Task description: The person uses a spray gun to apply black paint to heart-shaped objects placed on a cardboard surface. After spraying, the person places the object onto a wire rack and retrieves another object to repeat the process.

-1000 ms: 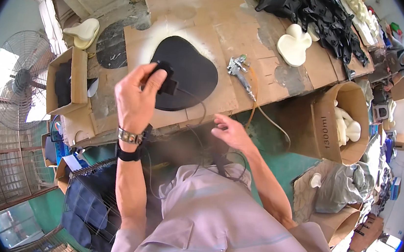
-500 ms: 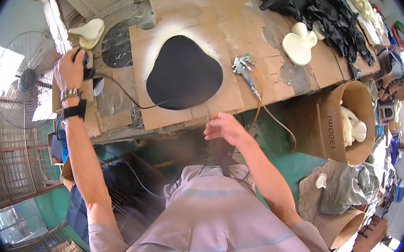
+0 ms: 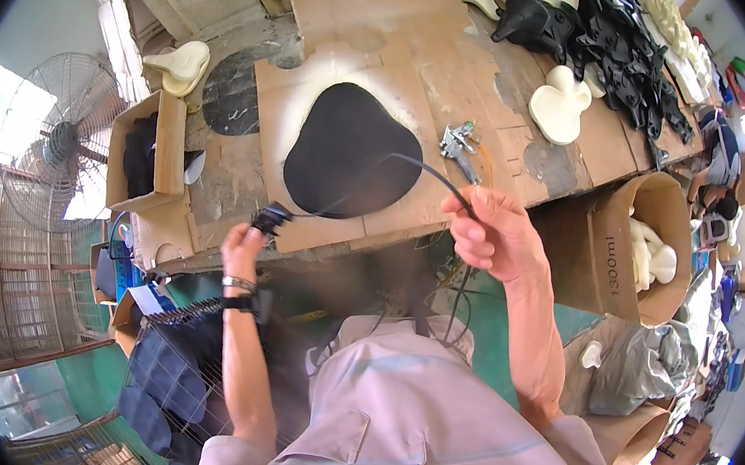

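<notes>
Just off the near edge of the workbench, my left hand [image 3: 243, 252] pinches a small black corded object [image 3: 272, 217]; its exact kind is not clear. My right hand [image 3: 501, 234] grips the black cord [image 3: 433, 174] between thumb and fingers, in front of the bench. The cord arcs across the front of a flat black saddle-shaped piece [image 3: 345, 143] and also hangs below my right hand. That piece lies on a cardboard sheet [image 3: 271, 113] with whitish overspray around it. Beyond my right hand, a metal spray gun [image 3: 461, 142] rests on the bench.
Cream foam saddle pads [image 3: 560, 107] and a heap of black saddle shells [image 3: 609, 58] are at the back right. A carton [image 3: 602, 248] holding cream pieces stands on the right. On the left are a small cardboard box [image 3: 149, 155] and a wire-guarded fan [image 3: 62, 145].
My left hand has come from the box at the left toward the bench's front edge, bringing the black corded object. My right hand has risen rightward and now holds the cord.
</notes>
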### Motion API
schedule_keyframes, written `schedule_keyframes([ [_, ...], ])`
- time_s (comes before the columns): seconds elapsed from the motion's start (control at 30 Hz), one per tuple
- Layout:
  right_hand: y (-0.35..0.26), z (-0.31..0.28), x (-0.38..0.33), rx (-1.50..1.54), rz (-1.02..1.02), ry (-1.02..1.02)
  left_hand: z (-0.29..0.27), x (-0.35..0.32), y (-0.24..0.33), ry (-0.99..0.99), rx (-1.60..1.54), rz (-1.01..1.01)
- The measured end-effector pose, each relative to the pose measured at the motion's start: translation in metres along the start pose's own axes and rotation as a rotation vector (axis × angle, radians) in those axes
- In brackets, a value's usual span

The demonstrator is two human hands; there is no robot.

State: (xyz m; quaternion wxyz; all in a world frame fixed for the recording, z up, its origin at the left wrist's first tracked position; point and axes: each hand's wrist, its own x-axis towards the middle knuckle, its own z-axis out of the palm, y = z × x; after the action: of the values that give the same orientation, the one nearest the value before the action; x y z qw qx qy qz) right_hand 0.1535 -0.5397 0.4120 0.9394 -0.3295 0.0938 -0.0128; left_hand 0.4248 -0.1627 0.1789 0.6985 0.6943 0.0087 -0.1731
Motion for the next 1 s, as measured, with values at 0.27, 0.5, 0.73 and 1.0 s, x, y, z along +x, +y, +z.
schedule_keyframes([
  [0.27,0.016,0.072,0.004,-0.115,0.073,-0.089,0.084,-0.092,-0.110,-0.492,0.100,-0.486],
  [0.5,0.041,0.134,-0.008,-0.602,0.144,-0.578,0.158,-0.093,-0.097,-1.068,-0.383,-0.775],
  [0.73,0.027,0.118,-0.054,-0.838,0.095,-0.606,0.177,-0.024,0.008,-0.608,-1.156,-0.580],
  [1.0,0.057,-0.027,-0.021,-1.310,0.084,0.409,0.052,0.130,0.107,-0.369,-1.285,-0.047],
])
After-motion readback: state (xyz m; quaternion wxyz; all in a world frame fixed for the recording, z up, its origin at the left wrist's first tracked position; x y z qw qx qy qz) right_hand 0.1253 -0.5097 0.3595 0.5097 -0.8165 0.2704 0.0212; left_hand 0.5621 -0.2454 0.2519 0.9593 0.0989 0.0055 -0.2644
